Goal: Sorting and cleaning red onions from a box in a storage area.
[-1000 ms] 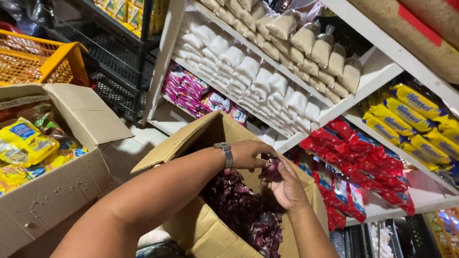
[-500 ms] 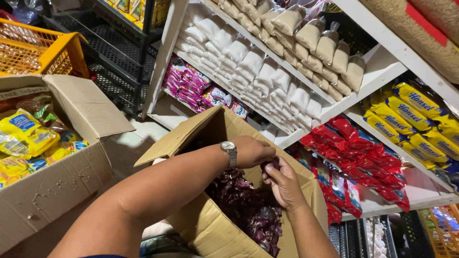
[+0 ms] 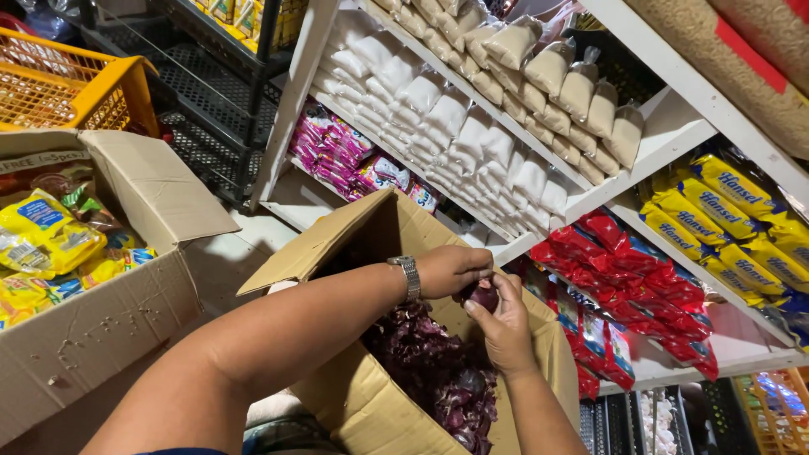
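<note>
My left hand (image 3: 451, 268), with a metal watch on its wrist, and my right hand (image 3: 504, 324) meet over an open cardboard box (image 3: 354, 396). Both hands close on one dark red onion (image 3: 483, 295) between them. The box below holds a heap of purple-red onion skins (image 3: 438, 375). The left hand's fingers curl over the onion's top; the right hand cups it from the side and underneath.
A second open cardboard box (image 3: 109, 320) with yellow packets sits at left. An orange basket (image 3: 59, 88) stands behind it. White shelves (image 3: 674, 126) at right carry clear bags of white and beige goods, pink packets, red packets and yellow packets.
The hands have stayed together on the onion over the box, with the fingers shifting slightly. The view has tilted a little.
</note>
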